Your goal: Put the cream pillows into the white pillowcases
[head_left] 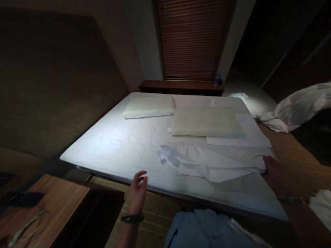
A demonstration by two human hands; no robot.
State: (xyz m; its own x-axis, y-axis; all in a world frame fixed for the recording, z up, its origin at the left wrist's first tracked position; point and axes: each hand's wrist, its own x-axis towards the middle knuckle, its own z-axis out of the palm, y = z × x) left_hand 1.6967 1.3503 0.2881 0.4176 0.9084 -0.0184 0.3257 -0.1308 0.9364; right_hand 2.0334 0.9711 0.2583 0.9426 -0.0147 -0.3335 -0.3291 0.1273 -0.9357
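Note:
A bare white mattress lies in front of me with two pillows without cases near its far end. A folded white sheet rests on the near right part of the mattress. My right hand grips the sheet's right edge. My left hand hovers just above the mattress's near edge, fingers apart, holding nothing. A dark band sits on my left wrist.
A wooden table with a dark object stands at the lower left. Crumpled bedding lies on the floor at the right. A wooden ledge and a slatted blind are behind the bed. More white cloth sits at the far right.

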